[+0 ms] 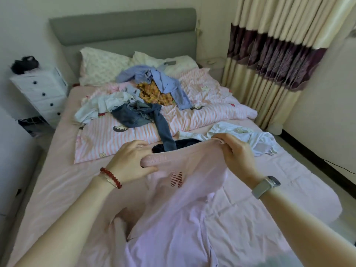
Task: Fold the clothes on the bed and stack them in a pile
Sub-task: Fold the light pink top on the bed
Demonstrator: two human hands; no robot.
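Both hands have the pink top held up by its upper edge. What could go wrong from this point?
1. The pink top hangs bunched between left hand and right hand, so it may land creased.
2. A blue sleeve and dark garment lie just beyond it and could get caught under the fold.

Both bare forearms reach in from the lower corners toward the middle of the frame. The left hand [133,160], its wrist ringed by a red bead bracelet [110,177], has curled fingers pinching. The right hand [238,154], above a grey-strapped wristwatch [266,186], also grips, fingers curled.
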